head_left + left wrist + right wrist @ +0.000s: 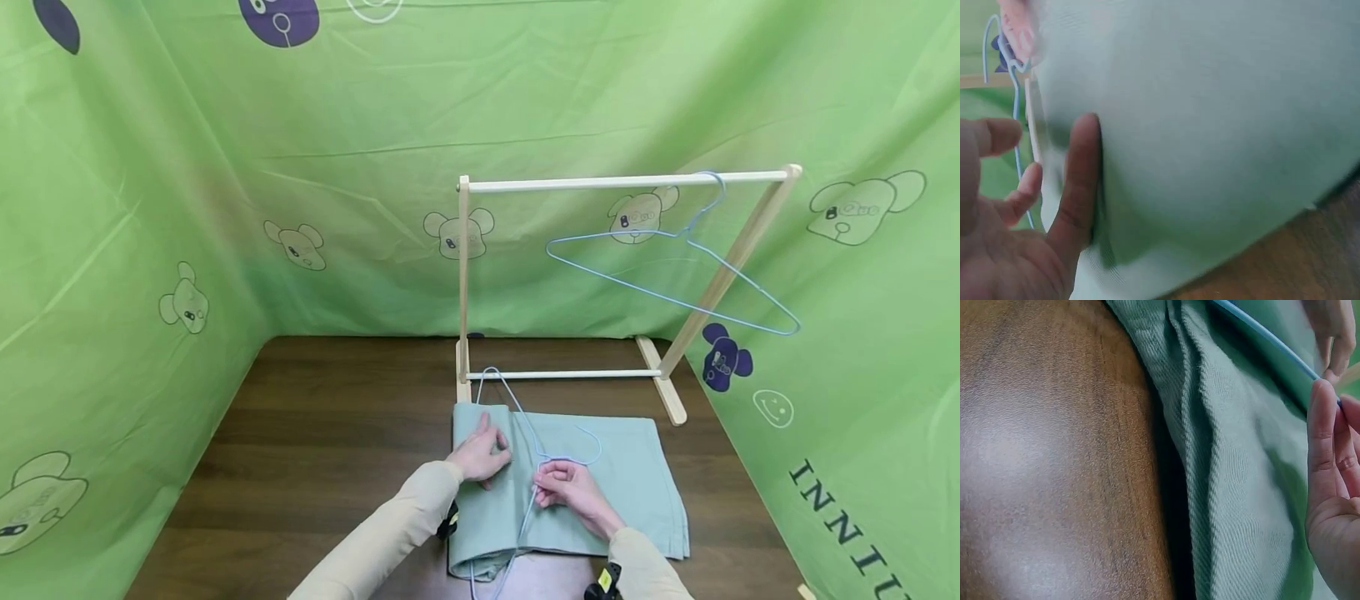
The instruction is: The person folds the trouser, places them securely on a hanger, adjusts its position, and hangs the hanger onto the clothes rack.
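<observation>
A folded light green cloth (622, 479) lies on the table, its left part folded over toward the middle. A thin blue wire hanger (558, 459) passes beneath that folded part, one end showing past the far edge and its hook pointing right. My left hand (480, 454) rests on the folded layer; in the left wrist view its index finger lies extended along the cloth. With thumb and fingertips my right hand (572, 492) pinches the hanger wire near the neck. The right wrist view shows this wire (1272, 339) running over the cloth's layered edge.
Behind the cloth stands a wooden rack (570, 184) with white bars. A second blue hanger (622, 234) hangs from its top bar. Brown tabletop (322, 433) extends to the left. Green printed fabric (360, 108) encloses the back and sides.
</observation>
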